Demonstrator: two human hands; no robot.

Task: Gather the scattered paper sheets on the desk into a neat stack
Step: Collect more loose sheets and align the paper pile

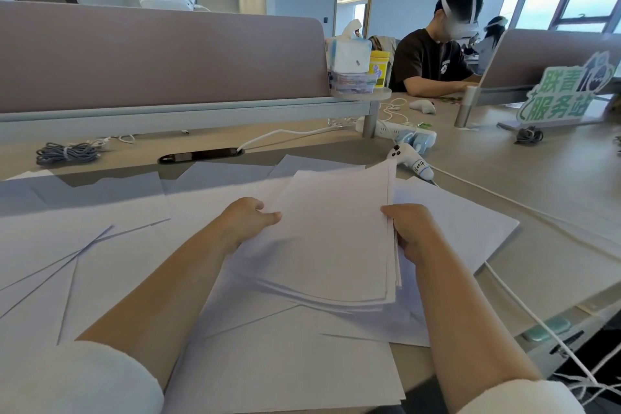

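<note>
White paper bundle (pixel 336 232), lower edges uneven, clasped at its sides by left grip (pixel 247 222) and right grip (pixel 411 233); risk: slack hold lets sheets slide onto table (pixel 537 212)

a thin stack (pixel 336 235) of white paper sheets is held just above the surface (pixel 554 212), tilted with its far edge raised. its right edge is fairly even, while the near edges fan apart and sag. the left hand (pixel 247 223) grips its left side and the right hand (pixel 411 233) its right edge, thumbs on top. beneath and around it loose sheets (pixel 84 228) lie flat, overlapping at odd angles. a near sheet (pixel 279 370) lies under the forearms, a right sheet (pixel 470 228) pokes out beside the stack, and the far sheets (pixel 215 178) lie in shadow.
</note>
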